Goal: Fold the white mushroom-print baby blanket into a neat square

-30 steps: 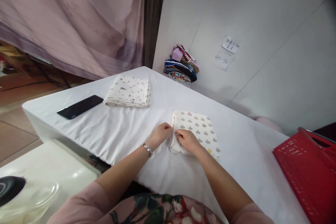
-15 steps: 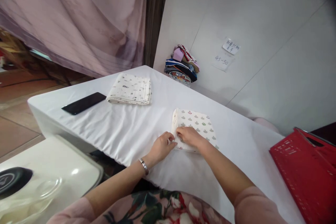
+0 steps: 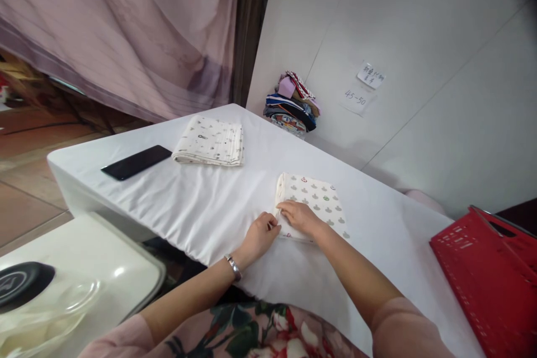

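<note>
A folded white cloth (image 3: 323,201) with grey, red and green motifs lies on the white-covered table in front of me. At its near left corner, my left hand (image 3: 262,235) pinches the folded edge. My right hand (image 3: 298,217) is closed on the same left edge, a little farther up, with its wrist over the cloth. Both sets of fingertips are close together, and the fabric between them is mostly hidden. Farther left lies a second folded cloth (image 3: 210,142), white with small dark prints, which neither hand touches.
Beside the second cloth is a black phone (image 3: 137,162). A red plastic basket (image 3: 482,274) stands at the right. Against the wall sits a pile of folded clothes (image 3: 291,105). A cream-coloured surface (image 3: 126,268) with a black round object (image 3: 25,285) is at lower left.
Both hands have slid along the cloth's left edge toward me, from its middle to the near corner. The view has shifted slightly. The second cloth and phone have stayed in place.
</note>
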Tool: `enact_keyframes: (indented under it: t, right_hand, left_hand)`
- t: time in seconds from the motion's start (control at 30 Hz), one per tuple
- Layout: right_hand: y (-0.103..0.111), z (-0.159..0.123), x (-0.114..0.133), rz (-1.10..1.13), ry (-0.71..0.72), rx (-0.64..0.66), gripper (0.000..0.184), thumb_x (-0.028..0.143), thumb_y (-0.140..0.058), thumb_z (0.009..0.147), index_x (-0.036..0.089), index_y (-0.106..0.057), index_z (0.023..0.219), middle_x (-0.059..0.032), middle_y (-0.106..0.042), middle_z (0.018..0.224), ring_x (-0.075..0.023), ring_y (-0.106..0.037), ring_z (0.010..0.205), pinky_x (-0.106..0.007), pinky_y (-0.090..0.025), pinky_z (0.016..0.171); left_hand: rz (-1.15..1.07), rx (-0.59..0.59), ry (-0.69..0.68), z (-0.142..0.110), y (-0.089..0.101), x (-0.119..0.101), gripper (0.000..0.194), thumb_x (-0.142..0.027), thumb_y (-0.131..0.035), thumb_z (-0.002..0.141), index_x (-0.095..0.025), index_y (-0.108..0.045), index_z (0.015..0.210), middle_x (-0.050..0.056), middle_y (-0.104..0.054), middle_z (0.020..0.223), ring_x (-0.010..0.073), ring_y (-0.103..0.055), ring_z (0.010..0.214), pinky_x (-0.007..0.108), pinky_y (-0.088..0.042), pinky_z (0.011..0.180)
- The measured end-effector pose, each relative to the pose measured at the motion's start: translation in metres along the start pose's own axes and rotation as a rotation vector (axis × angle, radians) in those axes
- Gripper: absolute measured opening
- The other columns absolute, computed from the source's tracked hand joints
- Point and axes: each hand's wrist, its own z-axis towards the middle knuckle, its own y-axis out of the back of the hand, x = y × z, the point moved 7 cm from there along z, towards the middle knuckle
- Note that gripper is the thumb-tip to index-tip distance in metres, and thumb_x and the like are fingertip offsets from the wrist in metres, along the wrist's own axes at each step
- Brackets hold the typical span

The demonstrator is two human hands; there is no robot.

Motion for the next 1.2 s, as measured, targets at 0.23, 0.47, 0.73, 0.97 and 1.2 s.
enact_keyframes:
  t: [0.23,0.47,0.73,0.97,1.2]
  right_hand:
    - [0.002,0.003,0.005,-0.021,-0.008,0.084,0.024,0.011,-0.045,0.084,0.022,-0.063,0.096,-0.0023,-0.06,0.092,-0.014,-0.054,0.082,-0.023,-0.036,0.067]
    - [0.005,-0.008,0.0,0.105,-0.021,-0.064,0.032,0.014,-0.042,0.086,0.024,-0.056,0.113,-0.0029,-0.059,0.103,-0.0142,-0.055,0.094,-0.026,-0.041,0.081]
    - [-0.01,-0.042,-0.002,0.063,-0.058,-0.063,0.046,0.035,-0.042,0.089,0.021,-0.041,0.133,-0.0087,-0.035,0.142,-0.023,-0.027,0.132,-0.044,-0.021,0.108]
    - [-0.012,-0.053,0.001,-0.012,-0.155,-0.126,0.053,0.038,-0.04,0.09,0.022,-0.03,0.14,-0.0065,-0.022,0.148,-0.0244,-0.011,0.137,-0.048,-0.007,0.11]
    - [-0.001,-0.058,-0.007,0.072,-0.178,-0.124,0.05,0.039,-0.038,0.09,0.024,-0.034,0.137,-0.0069,-0.027,0.147,-0.0227,-0.017,0.136,-0.048,-0.012,0.109]
  left_hand:
    - [0.003,-0.03,0.066,-0.005,0.001,0.003,0.007,-0.026,-0.053,0.074,-0.019,-0.053,0.071,-0.002,-0.056,0.067,0.0115,-0.051,0.06,0.024,-0.038,0.059]
    - [-0.087,-0.006,0.113,-0.003,-0.001,0.012,0.007,-0.022,-0.055,0.072,-0.02,-0.051,0.077,-0.003,-0.057,0.067,0.0113,-0.053,0.062,0.023,-0.039,0.06]
    - [-0.031,0.111,0.121,0.005,-0.005,0.013,0.009,-0.019,-0.052,0.072,-0.019,-0.052,0.081,-0.002,-0.059,0.067,0.0125,-0.055,0.063,0.024,-0.039,0.061]
    - [0.13,0.069,0.095,0.03,0.009,0.006,0.022,-0.036,-0.045,0.081,-0.018,-0.058,0.084,0.004,-0.064,0.083,0.0158,-0.059,0.07,0.027,-0.041,0.067]
    - [0.356,-0.032,0.006,0.079,-0.012,-0.019,0.043,-0.037,-0.045,0.083,-0.015,-0.045,0.12,0.014,-0.047,0.127,0.0237,-0.05,0.112,0.031,-0.039,0.088]
